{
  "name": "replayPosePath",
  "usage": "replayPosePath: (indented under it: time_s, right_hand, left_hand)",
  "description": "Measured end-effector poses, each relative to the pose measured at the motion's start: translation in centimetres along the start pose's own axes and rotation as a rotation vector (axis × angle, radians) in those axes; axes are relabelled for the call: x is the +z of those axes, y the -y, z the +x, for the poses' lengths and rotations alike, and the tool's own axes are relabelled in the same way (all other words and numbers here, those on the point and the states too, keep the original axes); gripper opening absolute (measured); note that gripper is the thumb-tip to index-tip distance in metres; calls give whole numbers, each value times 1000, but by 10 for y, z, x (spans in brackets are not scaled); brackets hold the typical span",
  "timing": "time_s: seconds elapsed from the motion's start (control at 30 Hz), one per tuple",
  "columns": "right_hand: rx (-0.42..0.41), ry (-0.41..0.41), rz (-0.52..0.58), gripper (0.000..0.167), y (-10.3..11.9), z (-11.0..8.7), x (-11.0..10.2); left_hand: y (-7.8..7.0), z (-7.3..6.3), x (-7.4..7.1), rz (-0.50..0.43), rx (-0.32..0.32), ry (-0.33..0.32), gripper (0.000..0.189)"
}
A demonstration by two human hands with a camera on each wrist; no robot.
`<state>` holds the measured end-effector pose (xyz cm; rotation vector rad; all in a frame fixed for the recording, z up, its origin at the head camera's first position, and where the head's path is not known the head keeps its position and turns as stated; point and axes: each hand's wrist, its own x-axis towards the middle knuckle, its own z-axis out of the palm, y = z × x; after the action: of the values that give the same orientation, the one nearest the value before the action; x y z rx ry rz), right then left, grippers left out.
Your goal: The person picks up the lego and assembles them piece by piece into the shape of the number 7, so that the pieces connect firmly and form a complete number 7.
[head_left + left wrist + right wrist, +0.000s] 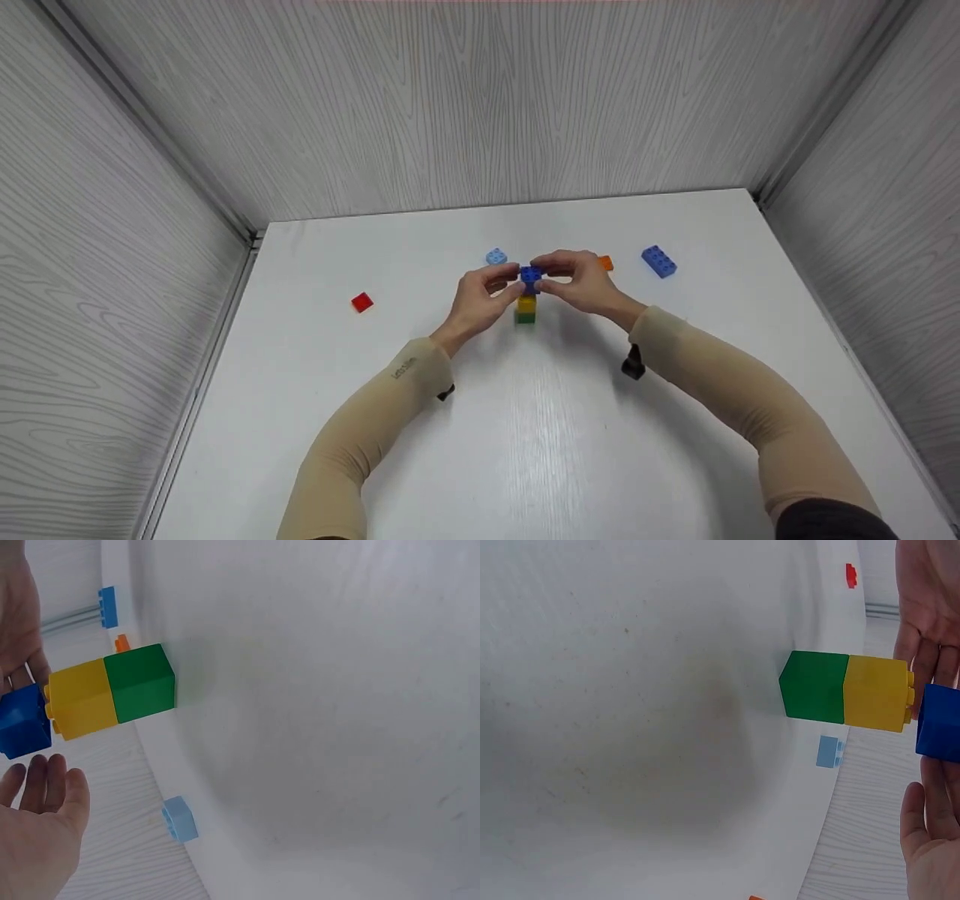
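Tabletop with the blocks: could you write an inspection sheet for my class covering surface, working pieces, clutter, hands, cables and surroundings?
Surface: white table, small specks visible from the right wrist.
Working pieces: yellow block stacked on green block; small blue block just above, slightly apart.
Clutter: red block, light blue block, orange block, longer blue block, scattered.
Hands: left hand and right hand hold the small blue block from either side.
Cables: nothing seen.
Surroundings: pale wood-grain walls on three sides.

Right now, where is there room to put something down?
Bare table lies between the beige sleeves and left of the red brick. Around the yellow brick it's crowded: left hand, right hand, square blue brick, light blue brick, green brick.
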<state>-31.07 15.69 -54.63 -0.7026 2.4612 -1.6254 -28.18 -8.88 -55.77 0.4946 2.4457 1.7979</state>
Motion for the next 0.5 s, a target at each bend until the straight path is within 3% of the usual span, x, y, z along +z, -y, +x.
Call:
replayPosePath:
  time_s: [0.5]
  right_hand:
    - [-27,10,1,38,1,-5,8]
  left_hand:
    - [3,-1,3,18,31,-1,40]
